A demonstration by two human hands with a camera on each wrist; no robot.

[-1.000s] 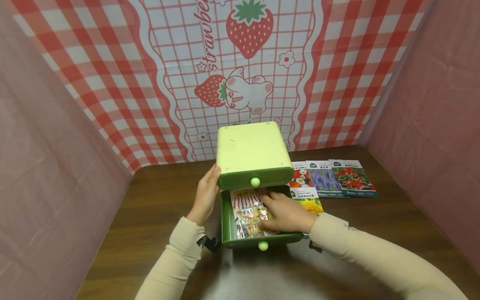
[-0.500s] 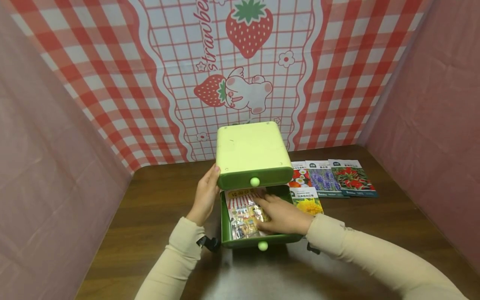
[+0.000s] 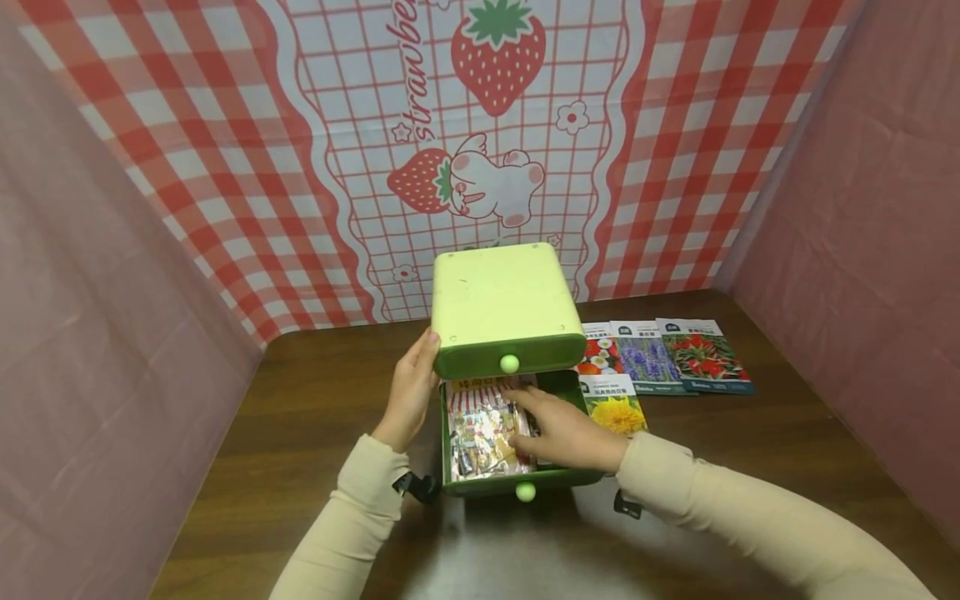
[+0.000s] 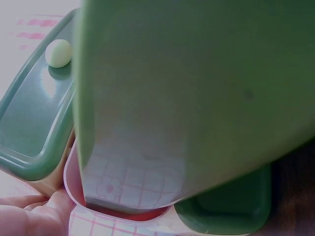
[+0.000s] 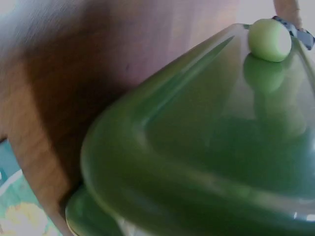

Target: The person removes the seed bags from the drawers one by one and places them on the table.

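A two-drawer desktop box [image 3: 506, 292] stands on the table, with a pale yellow-green top and green drawer fronts. Its lower drawer [image 3: 487, 486] is pulled out; the upper one is closed. Inside the lower drawer, toward its left side, lies a shiny packet [image 3: 480, 425] printed with a red striped awning. My right hand [image 3: 570, 429] reaches into this drawer, its fingers touching the packet's right part. Against the left side of the box rests my left hand [image 3: 411, 392], thumb near the front corner. In the left wrist view, that hand's fingers [image 4: 49, 211] touch the box.
Flower seed packets lie right of the box: one with red flowers [image 3: 705, 357], one with purple flowers [image 3: 648, 358], one with red and white blooms [image 3: 600, 354], and a yellow-flower one [image 3: 617, 412] nearer. A checked strawberry cloth [image 3: 498, 125] hangs behind the wooden table [image 3: 315, 433].
The shiny packet has slid left across the lower drawer, uncovering part of the drawer's right side. My right hand has shifted slightly, while my left hand stays on the box.
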